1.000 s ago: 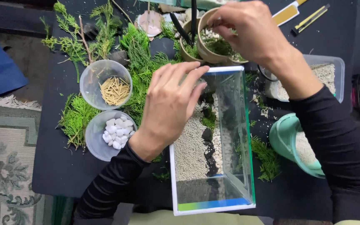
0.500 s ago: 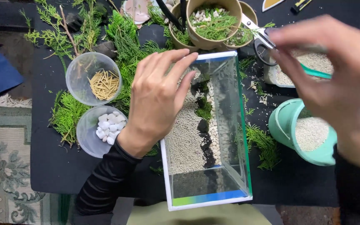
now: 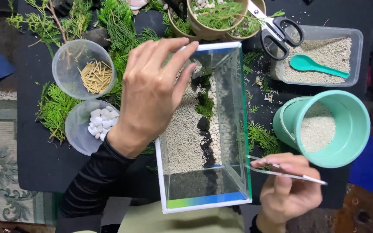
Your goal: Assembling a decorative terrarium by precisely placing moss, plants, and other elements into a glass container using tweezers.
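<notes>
Now right hand (image 3: pixel 290 192) lower — fingers pinching tweezers (image 3: pixel 288 170); left hand (image 3: pixel 152 90) still flat, open on glass tank (image 3: pixel 203 185).

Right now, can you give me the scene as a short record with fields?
left hand: rests on the upper left edge of the glass tank
right hand: pinches thin metal tweezers beside the tank
tank contents: pale gravel, dark stones, green sprigs
left of tank: clear cup of sticks, clear cup of white pebbles
right of tank: green bucket with sand, scissors
</notes>
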